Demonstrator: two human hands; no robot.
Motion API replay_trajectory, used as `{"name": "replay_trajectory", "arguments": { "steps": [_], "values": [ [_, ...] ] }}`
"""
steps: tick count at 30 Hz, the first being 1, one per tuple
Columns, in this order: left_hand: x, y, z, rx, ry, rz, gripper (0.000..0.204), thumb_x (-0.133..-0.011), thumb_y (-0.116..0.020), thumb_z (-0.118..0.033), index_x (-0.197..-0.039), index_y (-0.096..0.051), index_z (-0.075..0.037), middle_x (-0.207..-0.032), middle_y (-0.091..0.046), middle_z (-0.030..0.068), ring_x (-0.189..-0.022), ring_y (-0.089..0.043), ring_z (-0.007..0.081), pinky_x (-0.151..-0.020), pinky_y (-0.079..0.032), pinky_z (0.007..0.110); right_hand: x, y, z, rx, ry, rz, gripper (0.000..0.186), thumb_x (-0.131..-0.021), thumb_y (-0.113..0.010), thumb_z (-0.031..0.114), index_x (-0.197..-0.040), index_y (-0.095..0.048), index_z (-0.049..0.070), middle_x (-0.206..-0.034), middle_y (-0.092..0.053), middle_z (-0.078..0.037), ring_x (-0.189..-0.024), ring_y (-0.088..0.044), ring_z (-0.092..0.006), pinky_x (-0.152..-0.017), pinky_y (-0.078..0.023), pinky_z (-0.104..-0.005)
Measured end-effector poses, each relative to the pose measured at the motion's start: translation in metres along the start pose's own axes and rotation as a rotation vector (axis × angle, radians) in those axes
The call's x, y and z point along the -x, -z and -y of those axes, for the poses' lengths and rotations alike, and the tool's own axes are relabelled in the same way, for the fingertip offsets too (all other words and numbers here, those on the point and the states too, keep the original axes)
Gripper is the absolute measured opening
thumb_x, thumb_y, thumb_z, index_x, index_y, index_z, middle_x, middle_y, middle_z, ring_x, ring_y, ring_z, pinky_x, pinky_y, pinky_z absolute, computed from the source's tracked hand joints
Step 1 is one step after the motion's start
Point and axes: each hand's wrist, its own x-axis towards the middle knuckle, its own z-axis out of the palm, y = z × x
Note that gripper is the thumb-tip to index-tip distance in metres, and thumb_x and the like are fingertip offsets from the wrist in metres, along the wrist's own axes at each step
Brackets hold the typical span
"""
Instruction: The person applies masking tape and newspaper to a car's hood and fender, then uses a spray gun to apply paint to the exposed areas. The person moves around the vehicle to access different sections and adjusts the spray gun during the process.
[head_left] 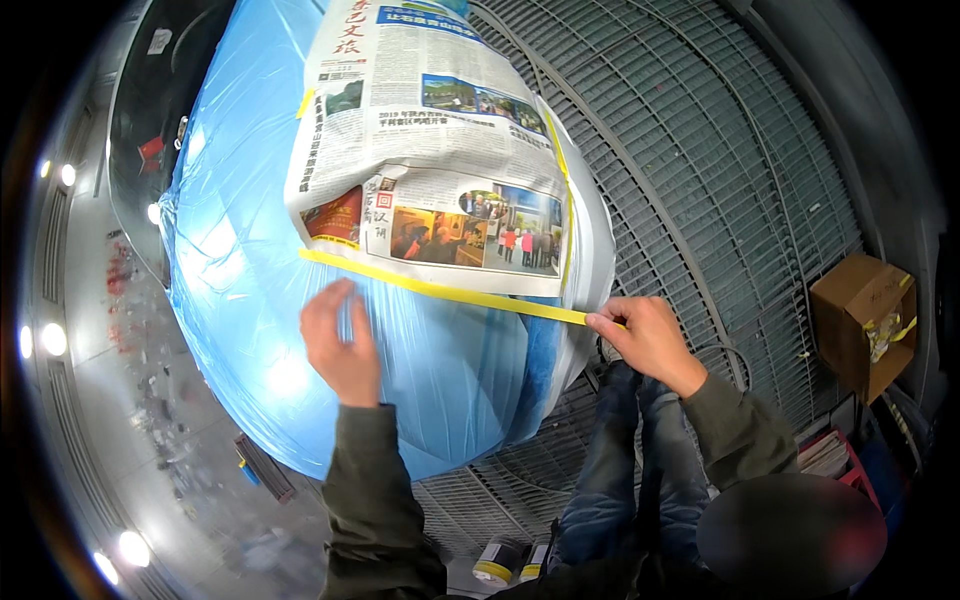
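A strip of yellow masking tape [450, 292] runs along the lower edge of a newspaper sheet [420, 145] with coloured photos. My right hand [648, 340] pinches the tape's right end between thumb and fingers. Near the tape's left end, my left hand [343, 340] holds nothing, its thumb and fingers apart over blue plastic film [270, 330]. The film covers a large rounded body, apparently part of a vehicle. More yellow tape [560, 160] lines the newspaper's right edge, and a short piece [305, 103] sits on its left edge. The newspaper bulges slightly above the tape.
Metal floor grating [700, 150] stretches along the right. A cardboard box [862, 320] with crumpled yellow and white scraps stands there, with a red crate [852, 470] nearer. Two cans [497, 562] stand by my feet. Bright lamps [53, 340] show at the left.
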Motion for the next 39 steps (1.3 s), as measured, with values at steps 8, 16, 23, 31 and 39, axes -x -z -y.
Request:
{"name": "replay_trajectory", "arguments": {
  "steps": [8, 16, 23, 31, 39],
  "values": [
    [0.036, -0.013, -0.057, -0.181, -0.451, 0.538, 0.041, -0.08, -0.069, -0.01, -0.119, -0.06, -0.004, -0.136, -0.052, 0.0137, -0.133, -0.043, 0.0277, -0.111, -0.03, 0.045, -0.018, -0.012, -0.006, 0.081, 0.045, -0.021, 0.026, -0.086, -0.062, 0.031, -0.08, -0.071, 0.007, -0.063, -0.062, -0.014, -0.064, -0.062, -0.0339, -0.061, -0.048, -0.0445],
    [0.038, -0.029, -0.067, -0.236, -0.545, 0.737, 0.053, -0.082, -0.069, -0.025, -0.129, -0.054, -0.005, -0.146, -0.041, 0.0143, -0.14, -0.034, 0.0267, -0.115, -0.024, 0.044, -0.03, -0.019, -0.006, 0.125, 0.006, -0.035, 0.026, -0.085, -0.062, 0.029, -0.075, -0.07, 0.006, -0.067, -0.064, -0.016, -0.069, -0.063, -0.0351, -0.066, -0.05, -0.0457],
    [0.041, -0.044, -0.077, -0.176, -0.658, 0.86, 0.056, -0.084, -0.066, -0.028, -0.133, -0.05, -0.004, -0.148, -0.039, 0.0141, -0.141, -0.03, 0.027, -0.115, -0.025, 0.044, -0.035, -0.03, -0.017, 0.148, 0.044, -0.073, 0.025, -0.085, -0.063, 0.031, -0.082, -0.072, 0.009, -0.067, -0.065, -0.014, -0.066, -0.064, -0.0334, -0.065, -0.051, -0.0427],
    [0.046, -0.062, -0.086, -0.205, -0.812, 0.963, 0.056, -0.087, -0.062, -0.034, -0.133, -0.05, -0.004, -0.148, -0.039, 0.0124, -0.142, -0.029, 0.0247, -0.116, -0.022, 0.043, -0.036, -0.032, -0.011, 0.148, 0.001, -0.029, 0.025, -0.084, -0.059, 0.029, -0.08, -0.073, 0.008, -0.066, -0.065, -0.014, -0.067, -0.065, -0.0338, -0.065, -0.052, -0.0433],
    [0.044, -0.064, -0.088, -0.216, -0.815, 0.979, 0.056, -0.087, -0.062, -0.033, -0.133, -0.05, -0.003, -0.148, -0.039, 0.0115, -0.142, -0.028, 0.0236, -0.117, -0.02, 0.043, -0.036, -0.038, -0.016, 0.126, -0.012, -0.083, 0.024, -0.08, -0.058, 0.028, -0.077, -0.072, 0.008, -0.066, -0.065, -0.015, -0.066, -0.065, -0.0343, -0.066, -0.051, -0.0441]
  ]
}}
